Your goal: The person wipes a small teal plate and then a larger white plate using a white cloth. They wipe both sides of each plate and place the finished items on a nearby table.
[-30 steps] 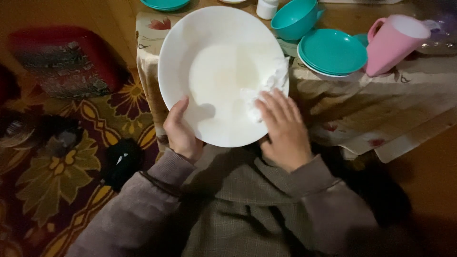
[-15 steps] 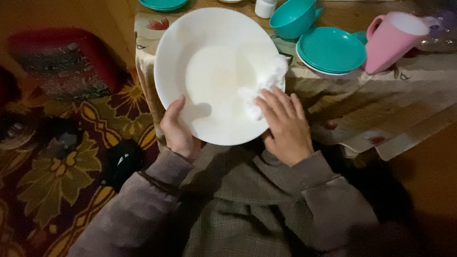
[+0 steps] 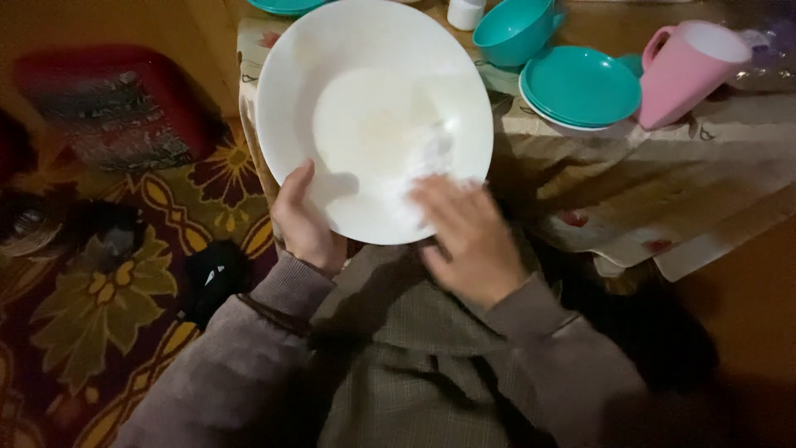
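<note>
A large white plate [image 3: 365, 75] is tilted up toward me over my lap. My left hand [image 3: 303, 220] grips its lower left rim, thumb on the inner face. My right hand [image 3: 464, 236], blurred by motion, presses a crumpled white tissue [image 3: 431, 153] against the plate's lower right part, fingers flat on it. The tissue is partly hidden under my fingers.
Behind the plate a low table with a patterned cloth [image 3: 663, 182] carries a teal bowl [image 3: 514, 29], stacked teal plates [image 3: 580, 87], a pink jug [image 3: 684, 70] and a small white container [image 3: 464, 12]. A patterned rug [image 3: 108, 290] and a red cushion [image 3: 108, 108] lie at the left.
My right hand has slid the tissue from the plate's right rim down and left toward its middle. The plate has shifted slightly left and up in my left hand.
</note>
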